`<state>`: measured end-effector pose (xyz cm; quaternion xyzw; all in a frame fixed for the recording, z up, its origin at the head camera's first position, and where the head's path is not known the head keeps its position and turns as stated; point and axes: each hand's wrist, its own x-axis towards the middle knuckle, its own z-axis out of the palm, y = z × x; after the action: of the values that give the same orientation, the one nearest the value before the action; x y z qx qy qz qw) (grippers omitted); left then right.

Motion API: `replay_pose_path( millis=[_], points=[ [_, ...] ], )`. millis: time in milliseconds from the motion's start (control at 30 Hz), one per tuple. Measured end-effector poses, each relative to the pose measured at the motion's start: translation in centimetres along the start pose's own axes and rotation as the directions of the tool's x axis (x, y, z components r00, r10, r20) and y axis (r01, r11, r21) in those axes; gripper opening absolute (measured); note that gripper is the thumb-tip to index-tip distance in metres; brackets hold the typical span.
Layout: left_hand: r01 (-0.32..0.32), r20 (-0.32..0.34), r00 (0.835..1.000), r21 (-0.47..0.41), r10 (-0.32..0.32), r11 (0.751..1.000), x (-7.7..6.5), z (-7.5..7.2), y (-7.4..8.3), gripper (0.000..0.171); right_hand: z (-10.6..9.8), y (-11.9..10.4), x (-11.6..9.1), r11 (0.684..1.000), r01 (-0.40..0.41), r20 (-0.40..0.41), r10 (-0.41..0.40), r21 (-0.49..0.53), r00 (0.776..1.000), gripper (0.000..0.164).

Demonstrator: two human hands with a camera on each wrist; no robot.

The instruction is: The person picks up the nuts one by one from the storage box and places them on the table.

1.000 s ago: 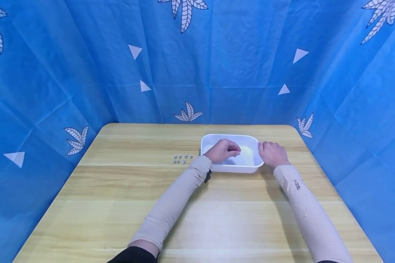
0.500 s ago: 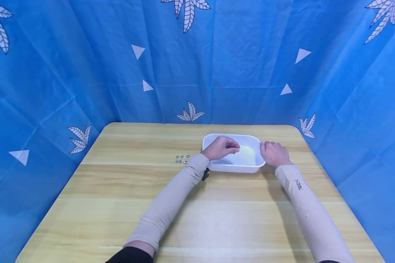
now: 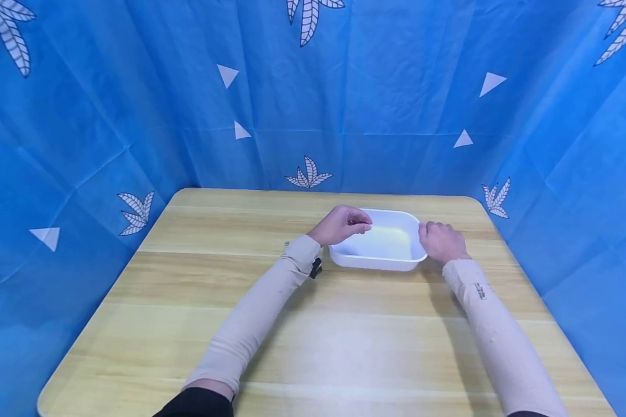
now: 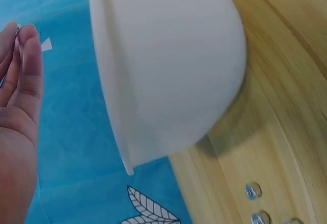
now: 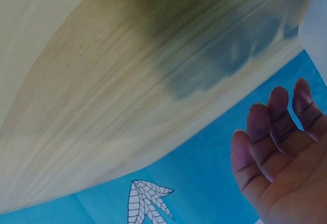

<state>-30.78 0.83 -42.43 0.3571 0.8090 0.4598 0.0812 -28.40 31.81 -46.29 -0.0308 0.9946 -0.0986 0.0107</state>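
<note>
My left hand (image 3: pixel 340 225) is over the left part of a white rectangular tray (image 3: pixel 378 263). Its thumb and fingertips pinch a small silver metal nut (image 4: pixel 19 28), mostly covered by the fingers. On the tabletop left of the tray lie several similar metal nuts (image 4: pixel 252 191). The left forearm hides most of them in the head view. At the tray's right end, my right hand (image 3: pixel 443 240) holds the rim. In the right wrist view its four fingers curve loosely beside the tray's outer wall, and the thumb is hidden.
The tray stands near the back of a light wooden table (image 3: pixel 344 336) with rounded corners. Blue cloth (image 3: pixel 386 98) with white leaf and triangle prints hangs behind the table and along both sides.
My left hand has drawn back leftward, from above the tray's middle to its left part. Its forearm now covers most of the loose nuts. The right hand stays at the rim; the head view shifts slightly.
</note>
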Motion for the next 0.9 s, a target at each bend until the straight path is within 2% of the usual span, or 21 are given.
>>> replay_pose_path(
  millis=[567,900],
  points=[
    [0.049,-0.075,0.996,-0.028,-0.051,0.998,-2.4,-2.8,-1.2,0.023,0.0,0.1,0.2,1.0,0.004,-0.023,-0.004,-0.009,1.0,0.068],
    [0.088,-0.119,0.989,-0.008,-0.088,0.996,-4.0,-3.9,-2.1,0.024,0.0,0.0,0.2,1.0,0.003,-0.015,-0.003,-0.015,1.0,0.069]
  ],
)
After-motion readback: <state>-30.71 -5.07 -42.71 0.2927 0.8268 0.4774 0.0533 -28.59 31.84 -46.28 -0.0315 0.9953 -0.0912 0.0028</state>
